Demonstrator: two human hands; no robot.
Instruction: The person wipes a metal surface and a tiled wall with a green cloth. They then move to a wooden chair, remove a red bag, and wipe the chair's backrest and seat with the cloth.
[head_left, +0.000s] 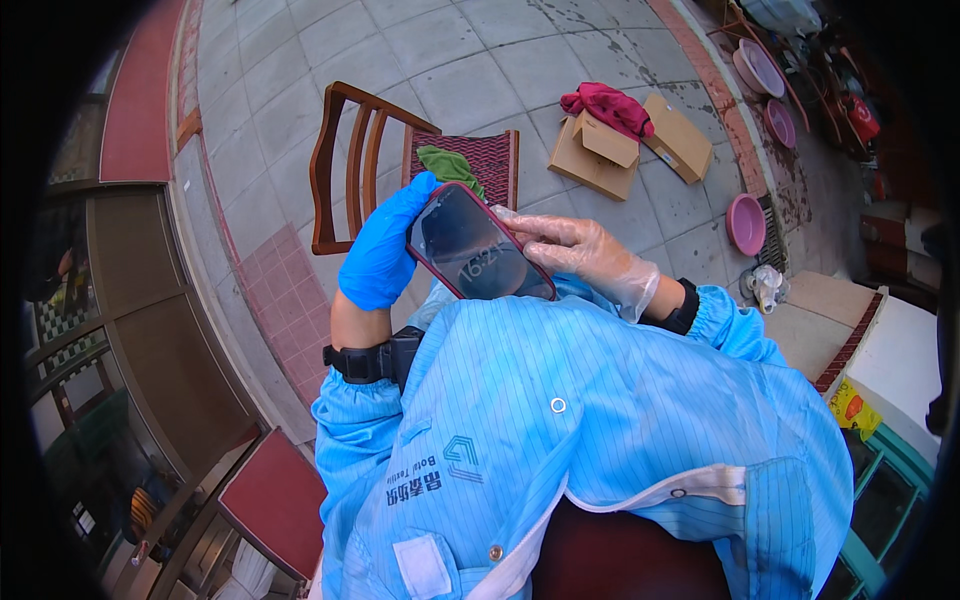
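Note:
A smartphone (484, 244) in a dark red case is held in front of my chest, its screen facing up and lit with a clock display. My left hand (386, 244), in a blue disposable glove, grips the phone's left edge; most of its fingers are hidden. On the other side, my right hand (585, 251) wears a clear plastic glove and holds the right edge with its fingers. Beyond the phone stands a wooden chair (362, 169) with a woven seat. A green cloth (452, 166) lies on that seat, partly behind the phone.
Cardboard boxes (592, 165) sit on the paved floor (420, 45), with a pink-red cloth (609, 109) on top. A pink basin (745, 225) stands farther right, near a drain grate (774, 232). Windowed doors (169, 345) line the left side.

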